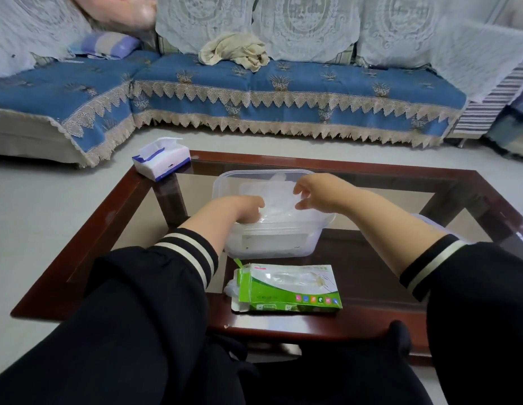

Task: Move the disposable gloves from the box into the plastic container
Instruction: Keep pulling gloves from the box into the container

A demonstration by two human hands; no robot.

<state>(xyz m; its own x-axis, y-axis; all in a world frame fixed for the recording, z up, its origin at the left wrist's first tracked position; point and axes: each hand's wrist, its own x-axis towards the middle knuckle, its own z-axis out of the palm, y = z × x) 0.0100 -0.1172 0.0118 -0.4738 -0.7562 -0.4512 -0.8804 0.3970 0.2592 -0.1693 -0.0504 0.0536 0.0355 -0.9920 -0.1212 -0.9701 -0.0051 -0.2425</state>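
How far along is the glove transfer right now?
Done: clear gloves already lie in the plastic container. In hand: the left hand reaches inside onto them, and the right hand hovers above. Left: the green box lies opened, plastic sticking out its torn end, so some gloves seemingly remain.

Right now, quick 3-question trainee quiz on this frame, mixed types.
1. True or false: the green glove box lies nearer the person than the plastic container.
2. Which hand reaches down into the container? A) left hand B) right hand C) neither
3. Fill in: the tissue pack sits on the table's far ____ corner.

Key: 1 true; 2 A; 3 left.
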